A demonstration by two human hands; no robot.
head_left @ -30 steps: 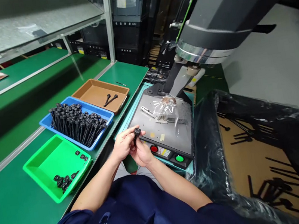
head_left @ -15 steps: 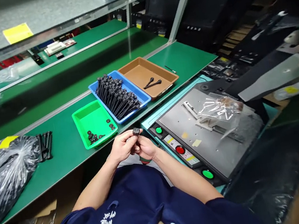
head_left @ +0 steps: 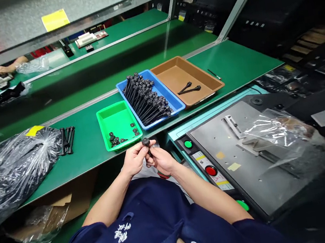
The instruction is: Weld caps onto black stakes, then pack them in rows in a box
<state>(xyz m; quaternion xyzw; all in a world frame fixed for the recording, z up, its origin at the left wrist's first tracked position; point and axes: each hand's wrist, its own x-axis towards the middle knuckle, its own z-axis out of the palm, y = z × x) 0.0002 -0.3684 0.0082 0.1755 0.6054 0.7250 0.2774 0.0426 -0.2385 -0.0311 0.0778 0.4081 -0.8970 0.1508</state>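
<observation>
Between my hands, in front of my chest, stands a black ribbed rod with a squarish head (head_left: 145,142), head up. My left hand (head_left: 134,158) pinches it just below the head. The fingers of my right hand (head_left: 161,159) close on it from the other side, and its lower part is mostly hidden. Just beyond my hands lies a green tray (head_left: 104,122) with several small black square pieces (head_left: 114,140). Next to it a blue tray (head_left: 174,102) holds a heap of similar black rods (head_left: 146,99).
A brown tray (head_left: 170,73) with two black rods stands behind the blue one. Several rods (head_left: 68,139) lie beside a plastic-wrapped bundle (head_left: 18,169) on the left. A machine plate (head_left: 215,146) with buttons and a plastic bag is at right. Another person's hand (head_left: 3,69) shows far left.
My view has turned left, so the trays and machine sit further right. Both hands still hold the rod, and more of its length below the head shows between my fingers.
</observation>
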